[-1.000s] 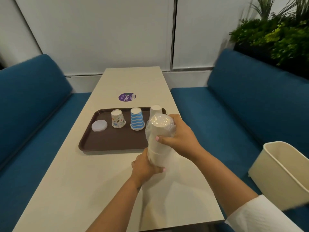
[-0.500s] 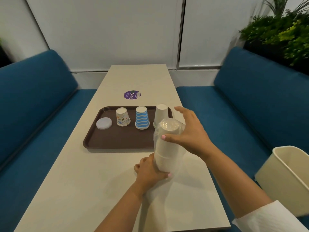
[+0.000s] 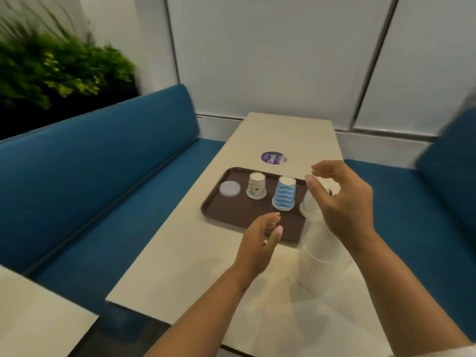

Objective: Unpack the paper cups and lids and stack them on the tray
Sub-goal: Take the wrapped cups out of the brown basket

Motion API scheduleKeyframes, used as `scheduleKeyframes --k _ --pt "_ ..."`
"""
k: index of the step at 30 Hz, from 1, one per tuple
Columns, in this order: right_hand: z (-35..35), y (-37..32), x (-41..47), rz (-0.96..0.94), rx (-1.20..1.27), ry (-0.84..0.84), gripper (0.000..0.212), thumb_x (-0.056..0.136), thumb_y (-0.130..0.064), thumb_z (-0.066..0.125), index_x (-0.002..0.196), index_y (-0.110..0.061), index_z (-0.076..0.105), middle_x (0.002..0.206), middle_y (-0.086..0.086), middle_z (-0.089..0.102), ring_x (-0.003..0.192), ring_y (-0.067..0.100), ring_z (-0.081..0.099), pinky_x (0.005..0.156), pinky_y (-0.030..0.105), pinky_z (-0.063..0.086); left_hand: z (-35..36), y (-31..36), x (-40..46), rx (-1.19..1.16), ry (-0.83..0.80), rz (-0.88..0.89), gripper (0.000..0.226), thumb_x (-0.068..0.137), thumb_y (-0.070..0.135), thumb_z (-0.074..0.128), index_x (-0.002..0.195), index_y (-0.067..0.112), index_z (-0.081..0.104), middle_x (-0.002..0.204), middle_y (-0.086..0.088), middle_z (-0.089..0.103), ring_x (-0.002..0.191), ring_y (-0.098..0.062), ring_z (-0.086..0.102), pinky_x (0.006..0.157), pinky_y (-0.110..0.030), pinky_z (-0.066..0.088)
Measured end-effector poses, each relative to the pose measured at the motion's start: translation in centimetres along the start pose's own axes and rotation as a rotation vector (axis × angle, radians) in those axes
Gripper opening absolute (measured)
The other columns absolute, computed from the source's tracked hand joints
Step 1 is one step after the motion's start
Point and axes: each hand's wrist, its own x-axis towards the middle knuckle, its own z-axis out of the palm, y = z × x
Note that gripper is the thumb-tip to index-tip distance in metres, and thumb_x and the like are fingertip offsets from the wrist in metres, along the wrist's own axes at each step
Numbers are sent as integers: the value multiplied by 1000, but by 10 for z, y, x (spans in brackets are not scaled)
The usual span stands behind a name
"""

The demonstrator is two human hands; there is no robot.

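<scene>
A brown tray [image 3: 242, 213] lies on the beige table. It holds a white lid [image 3: 229, 188], an upside-down patterned cup [image 3: 256, 186], an upside-down blue wavy cup [image 3: 284, 193] and a white cup [image 3: 307, 206] half hidden behind my right hand. A blurred stack of white cups in clear plastic wrap [image 3: 319, 251] stands on the table just in front of the tray's right end. My right hand [image 3: 342, 202] curls its thumb and fingers round the top of that stack. My left hand [image 3: 258, 243] hovers open to the left of the stack, not touching it.
A purple round sticker [image 3: 273, 158] sits on the table [image 3: 180, 266] beyond the tray. Blue benches [image 3: 103, 176] run along both sides. Green plants [image 3: 51, 65] stand behind the left bench. The corner of a second table [image 3: 38, 320] shows at lower left.
My left hand has let go of the stack's base and opened beside it. My right hand's fingers have curled over the stack's top. The view has swung, so the bin is out of sight.
</scene>
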Motion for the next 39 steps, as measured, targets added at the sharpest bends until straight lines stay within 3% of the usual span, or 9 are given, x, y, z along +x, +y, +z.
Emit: scheduleKeyframes --k 3,6,11,15,19,22,25,33,39 --pt "18 -22 1 -68 87 36 12 88 -23 67 96 -14 65 83 -11 64 74 2 61 65 10 47 -38 36 8 -108 132 70 20 93 21 56 109 31 60 93 13 69 86 -7 67 78 -24 53" --pt "40 -50 -3 -64 193 14 8 88 -22 66 96 -20 63 77 -13 63 67 6 59 60 22 48 -86 63 8 -97 230 194 19 97 16 53 115 17 60 92 10 69 84 -9 68 78 -25 55" --pt "100 -117 -17 -73 379 -81 14 88 -15 67 97 -24 61 72 -11 64 61 10 58 60 28 49 -188 91 -22 -52 439 277 18 95 23 49 110 32 56 80 11 68 74 -10 67 76 -32 55" --pt "154 -187 -40 -98 519 -189 21 88 -17 67 98 -34 58 76 -6 65 64 20 60 67 41 50 -270 100 -62 -16 530 263 19 97 20 48 113 26 56 82 7 66 75 -13 65 81 -44 56" --pt "207 -257 -70 -122 622 -288 32 88 -21 67 98 -47 50 82 -13 65 65 20 61 68 35 50 -348 98 -107 50 603 222 20 100 15 47 118 16 55 83 7 65 74 -11 64 81 -35 55" --pt "243 -304 -93 -140 683 -358 35 88 -19 66 100 -46 49 85 -12 65 67 20 61 65 23 49 -401 93 -143 103 657 191 19 100 17 47 117 19 55 84 6 66 75 -12 65 81 -35 55" --pt "281 -346 -118 -157 717 -448 29 88 -18 65 105 -37 51 82 -12 65 66 23 61 66 28 50 -454 85 -180 147 714 156 20 99 19 47 116 21 56 85 7 67 76 -13 66 81 -40 55" --pt "370 -416 -184 -88 704 -801 26 85 -21 67 103 -34 54 77 -9 66 70 26 61 71 45 52 -572 45 -252 234 717 -142 18 98 13 50 109 24 58 90 10 67 77 1 63 70 -11 47" --pt "429 -442 -222 -207 360 -1265 40 76 -28 74 111 -30 55 97 -12 60 81 13 59 71 30 49 -611 0 -285 274 751 -491 32 89 0 48 108 23 58 103 7 64 86 -6 59 78 -26 49"
